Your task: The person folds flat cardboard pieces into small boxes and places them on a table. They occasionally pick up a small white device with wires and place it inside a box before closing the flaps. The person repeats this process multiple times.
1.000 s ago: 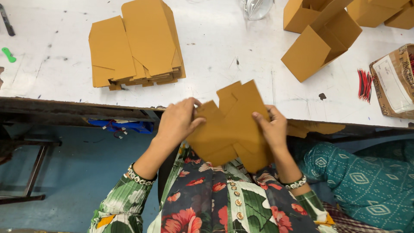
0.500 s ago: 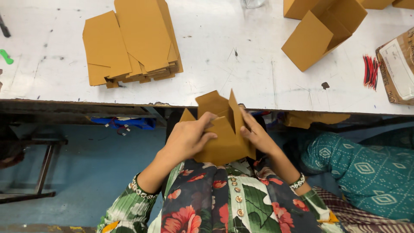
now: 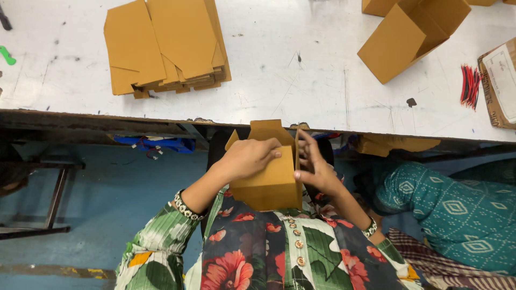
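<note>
A big white table [image 3: 301, 70] with scratches and dark marks fills the top of the view. To the right, below the table edge, sits another person in teal clothes with a diamond pattern [image 3: 457, 215]. On the table at the left lies a stack of flat brown cardboard sheets [image 3: 166, 45]. At the top right lies a folded brown box [image 3: 411, 35], open at one end and tipped on its side. A brown carton with a white label [image 3: 500, 83] pokes in at the right edge. Below the table edge, over the person's flowery lap, is the half-folded brown box [image 3: 271, 177], held in the air between both hands. The left hand [image 3: 247, 158] lies flat over its front, fingers spread and pressing on the card. The right hand [image 3: 314, 166] grips the right side, thumb and fingers pinched on the edge. A bunch of red and black wires [image 3: 470, 86] lies beside the carton. A tiny green bit [image 3: 6, 55] sits at the far left.
</note>
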